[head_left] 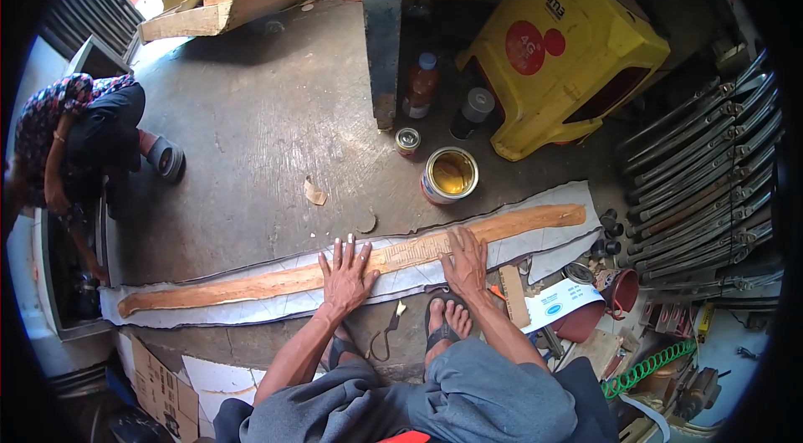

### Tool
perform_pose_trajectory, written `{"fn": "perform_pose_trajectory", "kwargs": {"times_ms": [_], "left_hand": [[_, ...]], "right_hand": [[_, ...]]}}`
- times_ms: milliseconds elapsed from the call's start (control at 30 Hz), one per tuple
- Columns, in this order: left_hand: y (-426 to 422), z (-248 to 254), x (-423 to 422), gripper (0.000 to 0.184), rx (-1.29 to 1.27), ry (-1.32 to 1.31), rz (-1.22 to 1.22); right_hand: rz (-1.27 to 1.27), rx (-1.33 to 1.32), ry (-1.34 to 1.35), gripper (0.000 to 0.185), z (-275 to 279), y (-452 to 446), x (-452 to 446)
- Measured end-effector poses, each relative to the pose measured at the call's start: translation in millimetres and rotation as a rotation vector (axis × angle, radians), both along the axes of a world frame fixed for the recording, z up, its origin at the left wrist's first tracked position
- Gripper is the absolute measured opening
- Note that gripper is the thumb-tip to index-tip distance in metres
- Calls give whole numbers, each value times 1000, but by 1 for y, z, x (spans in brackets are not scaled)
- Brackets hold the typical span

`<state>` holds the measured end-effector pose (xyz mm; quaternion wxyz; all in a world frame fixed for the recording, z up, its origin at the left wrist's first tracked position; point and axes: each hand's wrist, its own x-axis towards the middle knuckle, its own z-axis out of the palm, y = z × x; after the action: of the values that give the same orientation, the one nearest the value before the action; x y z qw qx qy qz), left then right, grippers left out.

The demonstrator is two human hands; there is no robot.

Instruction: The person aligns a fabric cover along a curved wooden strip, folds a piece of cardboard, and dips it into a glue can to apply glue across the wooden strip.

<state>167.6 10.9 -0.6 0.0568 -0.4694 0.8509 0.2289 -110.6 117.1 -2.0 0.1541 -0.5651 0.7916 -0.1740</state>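
Note:
A long orange-brown strip (276, 282) lies on a longer whitish sheet (201, 313) with dark edges, stretched across the floor. My left hand (345, 277) rests flat with fingers spread on the strip near its middle. Farther right, my right hand (466, 261) touches the strip and sheet, its fingers apart and pointing away from me. Between the hands, the strip has a pale patch of short marks (410, 252). Neither hand holds anything. Beyond the strip stands an open can (450, 175) of yellowish stuff. Scissors (387, 334) lie between my feet.
A person (84, 133) crouches at the left. A small can (407, 140), a bottle (421, 85), a dark canister (473, 112) and a yellow stool (552, 50) stand beyond the strip. A blue post (382, 33) rises nearby. Metal bars (703, 167) and a green coiled hose (648, 369) are at right.

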Motion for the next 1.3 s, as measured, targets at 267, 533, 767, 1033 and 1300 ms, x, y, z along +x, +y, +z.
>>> {"fn": "perform_pose_trajectory", "kwargs": {"times_ms": [267, 533, 767, 1033, 1300], "left_hand": [[-3, -2, -1, 71, 9, -26, -13], [-4, 2, -2, 69, 12, -22, -15], [10, -3, -11, 67, -66, 166, -24], [37, -1, 3, 68, -112, 207, -203], [45, -8, 22, 67, -27, 120, -128]], "right_hand": [[102, 298, 120, 82, -1, 10, 34], [-23, 209, -223, 68, 41, -2, 10], [-446, -55, -430, 39, 64, 52, 19], [-230, 84, -255, 21, 73, 120, 42], [-542, 230, 190, 60, 47, 138, -45]]}}
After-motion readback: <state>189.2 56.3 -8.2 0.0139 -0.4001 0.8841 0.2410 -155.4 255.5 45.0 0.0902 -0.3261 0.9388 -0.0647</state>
